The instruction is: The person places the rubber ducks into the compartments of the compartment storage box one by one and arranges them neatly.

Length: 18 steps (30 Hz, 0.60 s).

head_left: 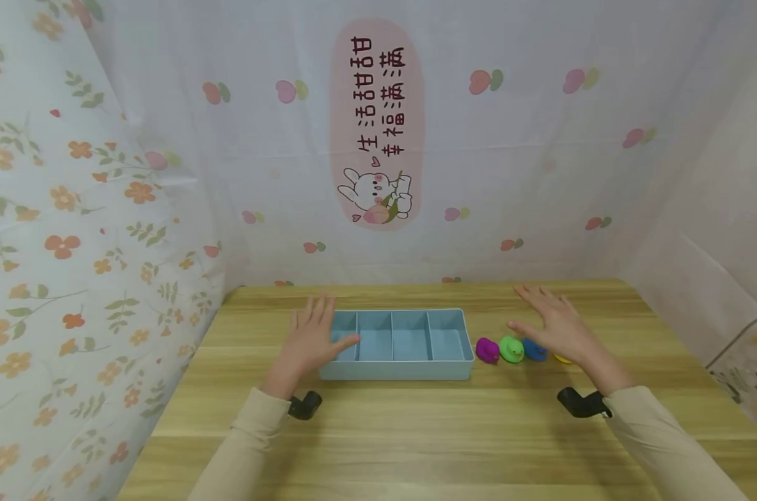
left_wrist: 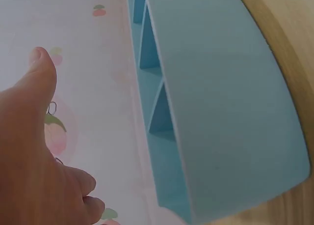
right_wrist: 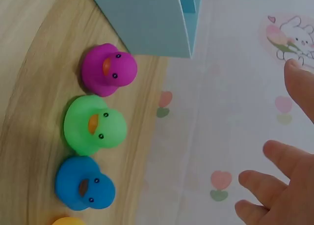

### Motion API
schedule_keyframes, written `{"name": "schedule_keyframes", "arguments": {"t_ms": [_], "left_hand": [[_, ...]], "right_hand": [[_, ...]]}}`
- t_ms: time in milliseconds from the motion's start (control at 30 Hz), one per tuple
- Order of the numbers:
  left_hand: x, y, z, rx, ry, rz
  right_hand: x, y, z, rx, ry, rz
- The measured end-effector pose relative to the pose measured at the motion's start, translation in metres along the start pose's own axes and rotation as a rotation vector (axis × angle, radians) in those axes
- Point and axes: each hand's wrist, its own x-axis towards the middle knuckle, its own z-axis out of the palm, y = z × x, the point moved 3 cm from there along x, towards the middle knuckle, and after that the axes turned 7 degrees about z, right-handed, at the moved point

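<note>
A light blue box (head_left: pixel 396 371) with a row of compartments stands on the table, nothing visible inside them. To its right sits a row of small toy ducks: a purple duck (right_wrist: pixel 109 69), a green duck (right_wrist: pixel 94 124), a blue duck (right_wrist: pixel 84 183) and a yellow duck (right_wrist: pixel 68 221), the last mostly cut off in the right wrist view. My left hand (head_left: pixel 312 337), fingers spread, hovers at the box's left end and overlaps it in the head view. Above the blue and yellow ducks, my right hand (head_left: pixel 559 328) is held with fingers spread, holding nothing.
The wooden table (head_left: pixel 403 438) extends on all sides of the box. A white printed cloth (head_left: pixel 516 167) hangs behind its far edge, and a floral cloth (head_left: pixel 103 292) hangs along the left. Black camera mounts (head_left: pixel 582 402) sit on both wrists.
</note>
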Motion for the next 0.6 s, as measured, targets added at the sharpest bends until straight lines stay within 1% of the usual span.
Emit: {"name": "schedule_keyframes", "arguments": {"t_ms": [133, 300, 500, 600], "left_hand": [[-0.004, -0.004, 0.002, -0.027, -0.008, -0.002], [-0.006, -0.009, 0.006, -0.024, -0.029, -0.001], [-0.009, -0.016, 0.012, -0.052, -0.033, -0.008], [-0.011, -0.020, 0.015, -0.050, -0.044, -0.012]], "right_hand": [[-0.002, 0.007, 0.000, 0.024, -0.003, 0.020], [-0.005, 0.016, 0.002, 0.044, -0.008, 0.053], [-0.010, 0.025, 0.002, 0.049, 0.008, 0.043], [-0.012, 0.029, 0.003, 0.059, 0.024, 0.039]]}}
